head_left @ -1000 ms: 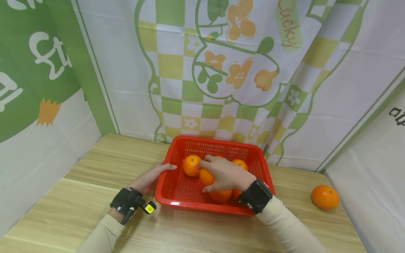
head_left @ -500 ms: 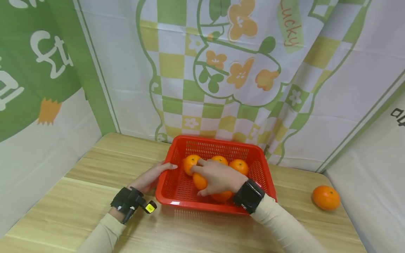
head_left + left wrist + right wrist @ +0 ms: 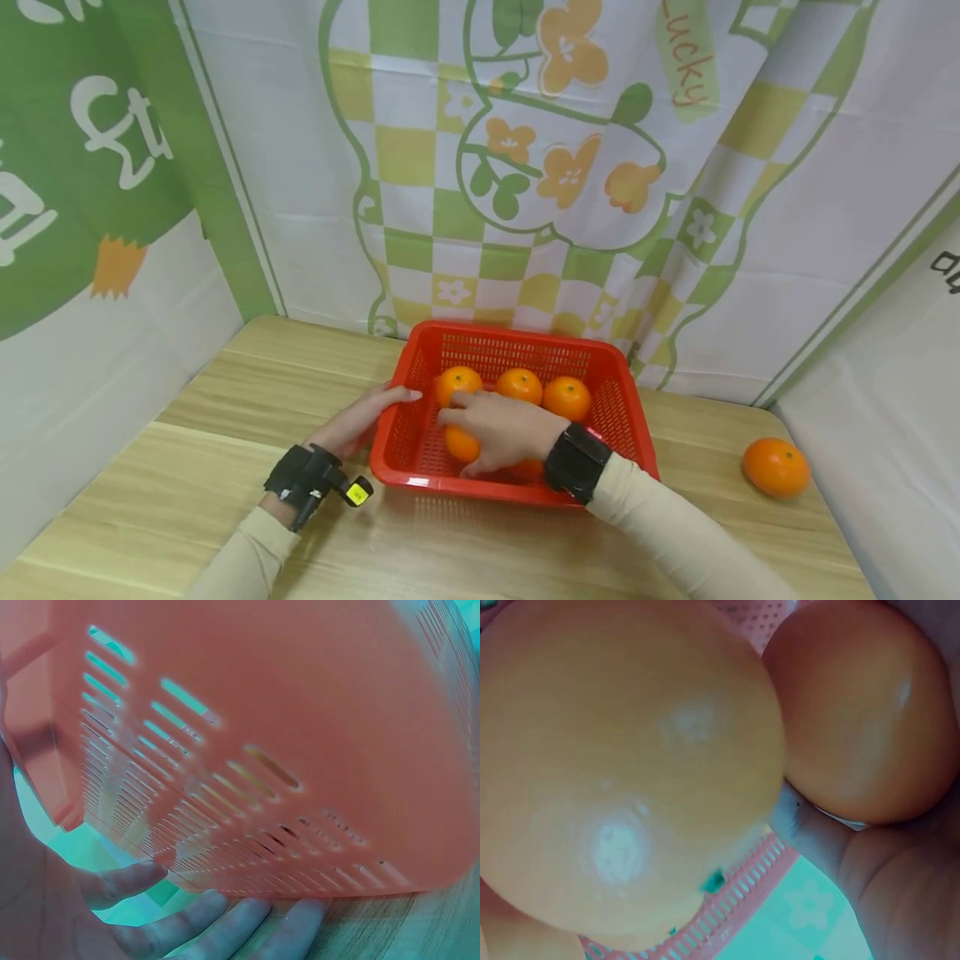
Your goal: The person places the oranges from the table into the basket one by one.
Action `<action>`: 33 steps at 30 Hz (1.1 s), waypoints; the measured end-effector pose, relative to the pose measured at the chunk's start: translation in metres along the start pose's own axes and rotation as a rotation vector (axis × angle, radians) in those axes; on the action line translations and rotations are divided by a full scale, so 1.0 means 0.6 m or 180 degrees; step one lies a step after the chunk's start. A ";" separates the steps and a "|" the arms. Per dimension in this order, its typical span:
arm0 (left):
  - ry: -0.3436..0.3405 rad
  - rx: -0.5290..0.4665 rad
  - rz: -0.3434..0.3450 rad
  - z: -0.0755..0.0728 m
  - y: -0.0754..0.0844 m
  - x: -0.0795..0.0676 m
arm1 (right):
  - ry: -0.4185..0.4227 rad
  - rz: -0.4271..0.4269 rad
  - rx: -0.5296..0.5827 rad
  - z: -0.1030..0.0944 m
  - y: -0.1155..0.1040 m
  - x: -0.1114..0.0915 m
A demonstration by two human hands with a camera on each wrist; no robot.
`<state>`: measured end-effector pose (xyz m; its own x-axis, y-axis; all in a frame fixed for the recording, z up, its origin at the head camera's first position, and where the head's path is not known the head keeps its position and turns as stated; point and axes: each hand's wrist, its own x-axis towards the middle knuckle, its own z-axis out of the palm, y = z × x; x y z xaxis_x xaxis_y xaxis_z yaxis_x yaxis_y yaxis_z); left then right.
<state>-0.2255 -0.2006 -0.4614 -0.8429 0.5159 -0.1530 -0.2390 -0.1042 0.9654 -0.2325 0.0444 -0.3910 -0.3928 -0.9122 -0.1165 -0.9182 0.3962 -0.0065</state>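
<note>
A red slotted plastic basket point(image 3: 480, 488) stands on the table with several oranges in it. My left hand point(image 3: 358, 423) grips its left side, thumb over the rim; the left wrist view shows its fingers point(image 3: 289, 926) along the lower outer wall. Inside the basket, my right hand point(image 3: 510, 427) holds an orange point(image 3: 461, 445) at the front left. Three oranges line the back: a left one point(image 3: 459, 380), a middle one point(image 3: 519, 385) and a right one point(image 3: 567, 398). Another orange point(image 3: 527, 472) is mostly hidden under the right hand. In the right wrist view, one orange point(image 3: 622, 750) looms close beside the held one.
One more orange point(image 3: 776, 467) lies on the wooden table point(image 3: 450, 554) near its right edge. A patterned curtain point(image 3: 510, 275) hangs right behind the basket, and cloth walls point(image 3: 172, 333) close in the left and right sides.
My right hand has moved left and slightly toward me inside the basket, carrying the orange. The back oranges now show more fully. My left hand has stayed on the basket's side.
</note>
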 end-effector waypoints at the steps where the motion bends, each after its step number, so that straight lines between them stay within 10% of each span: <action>1: -0.0005 0.0005 0.0018 0.000 0.000 0.000 | -0.0016 -0.0035 -0.0016 0.001 0.000 0.002; 33: -0.0021 -0.0110 0.0025 -0.001 -0.005 0.001 | -0.0383 -0.0140 0.0034 0.029 0.000 0.044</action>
<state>-0.2256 -0.2008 -0.4645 -0.8417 0.5205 -0.1440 -0.2491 -0.1375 0.9587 -0.2420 0.0224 -0.4111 -0.3425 -0.9099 -0.2341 -0.9335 0.3578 -0.0246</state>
